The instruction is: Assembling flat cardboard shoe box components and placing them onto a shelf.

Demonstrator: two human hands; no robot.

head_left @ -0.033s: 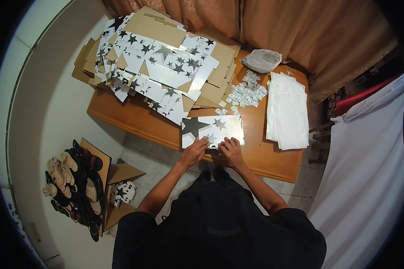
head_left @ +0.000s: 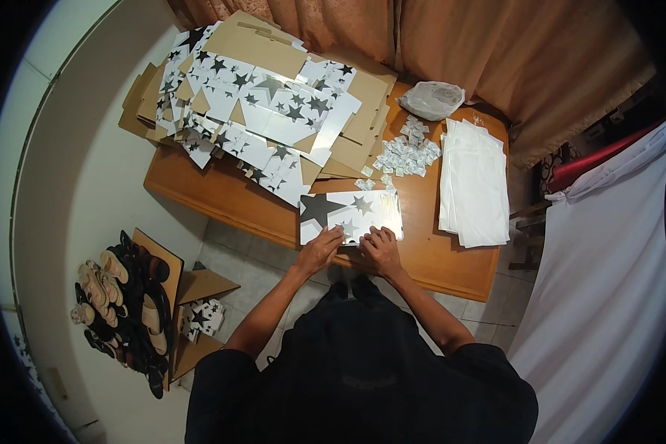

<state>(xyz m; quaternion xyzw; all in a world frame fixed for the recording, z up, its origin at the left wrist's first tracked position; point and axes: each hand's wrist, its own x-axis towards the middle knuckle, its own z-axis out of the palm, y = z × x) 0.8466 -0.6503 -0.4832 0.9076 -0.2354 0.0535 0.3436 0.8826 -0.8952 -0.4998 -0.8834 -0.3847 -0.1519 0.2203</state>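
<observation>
White starry box (head_left: 351,210); gold print (head_left: 387,209), illegible

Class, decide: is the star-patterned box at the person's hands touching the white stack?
Apart. The head view plainly shows a strip of bare wooden tabletop between the star-patterned box and the white stack to its right.

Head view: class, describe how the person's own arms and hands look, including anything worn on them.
The black top has short, plain sleeves that leave both forearms uncovered. The left hand and right hand are bare, without gloves. No watch, bracelet or cable shows at either wrist. Any ring on the fingers would be too small to tell.
</observation>
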